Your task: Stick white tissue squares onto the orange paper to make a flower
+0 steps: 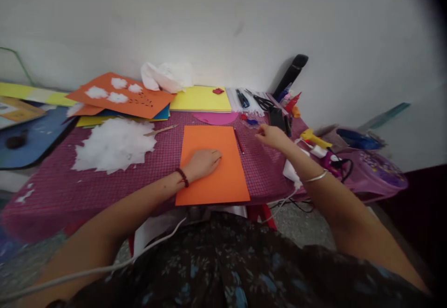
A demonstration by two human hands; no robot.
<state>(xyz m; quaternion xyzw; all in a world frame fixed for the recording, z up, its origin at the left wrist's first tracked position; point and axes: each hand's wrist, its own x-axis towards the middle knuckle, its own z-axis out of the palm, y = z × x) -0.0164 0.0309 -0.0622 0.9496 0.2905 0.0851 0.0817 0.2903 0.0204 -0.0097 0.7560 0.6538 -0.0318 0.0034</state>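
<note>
Left hand [204, 163], fingers curled in, rests on orange paper [223, 177], likely steadying it; right hand [273, 136] reaches toward two o'clock, its grip unclear.

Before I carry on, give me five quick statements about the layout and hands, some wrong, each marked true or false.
1. The left hand rests on the near orange sheet. True.
2. The pencil lies left of that sheet. False: it lies along its right side.
3. The right hand grips the scissors. False: they lie apart from it, farther back.
4. The white fluff pile is left of the near orange sheet. True.
5. The yellow sheets lie right of the scissors. False: they lie left.
</note>
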